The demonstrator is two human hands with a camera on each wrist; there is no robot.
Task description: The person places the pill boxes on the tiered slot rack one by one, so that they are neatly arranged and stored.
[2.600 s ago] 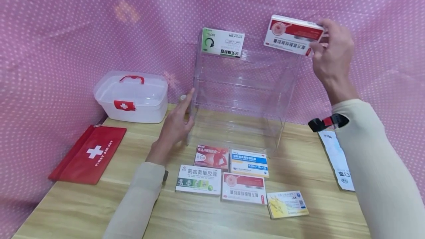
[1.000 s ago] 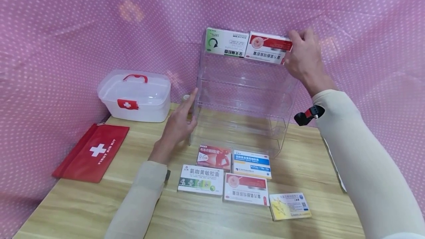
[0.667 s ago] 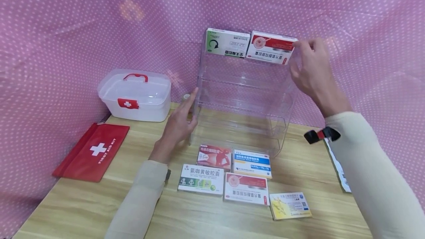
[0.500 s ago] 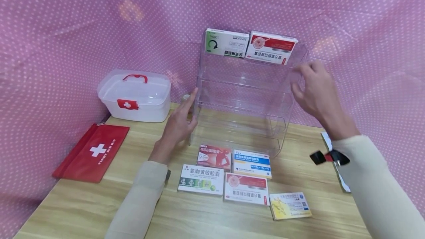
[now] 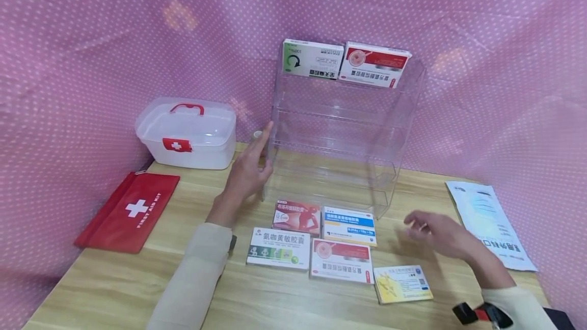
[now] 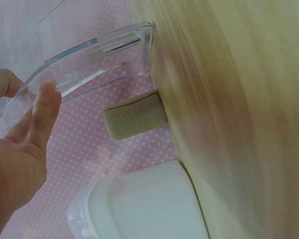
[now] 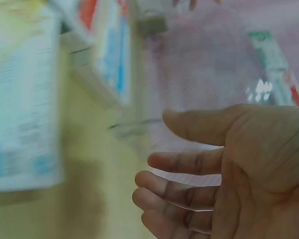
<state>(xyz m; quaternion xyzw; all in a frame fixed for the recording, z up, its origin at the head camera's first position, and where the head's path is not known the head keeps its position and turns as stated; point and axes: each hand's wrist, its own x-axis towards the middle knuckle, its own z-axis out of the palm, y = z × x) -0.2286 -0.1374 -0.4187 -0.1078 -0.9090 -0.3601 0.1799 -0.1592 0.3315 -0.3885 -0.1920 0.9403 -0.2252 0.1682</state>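
A clear tiered display rack (image 5: pixel 339 136) stands at the back of the table. On its top tier a green-and-white medicine box (image 5: pixel 313 60) and a red-and-white medicine box (image 5: pixel 375 65) lean side by side. My left hand (image 5: pixel 247 169) rests against the rack's left side panel, fingers mostly extended; the left wrist view shows the fingertips (image 6: pixel 46 94) at the panel's edge. My right hand (image 5: pixel 437 233) hovers over the table with nothing in it, fingers loosely bent. Nearest to it are a yellow-and-white box (image 5: pixel 403 284) and a blue-and-white box (image 5: pixel 349 225).
In front of the rack lie a red box (image 5: pixel 297 216), a green-striped white box (image 5: pixel 278 248) and another red-and-white box (image 5: pixel 341 261). A white first-aid case (image 5: pixel 185 134) and red pouch (image 5: pixel 128 213) sit left. A bandage roll (image 6: pixel 135 115) stands beside the rack. A mask packet (image 5: pixel 490 223) lies right.
My right hand set the red-and-white box beside the green one on the top tier, let go, and came down to the right above the table. My left hand stayed at the rack.
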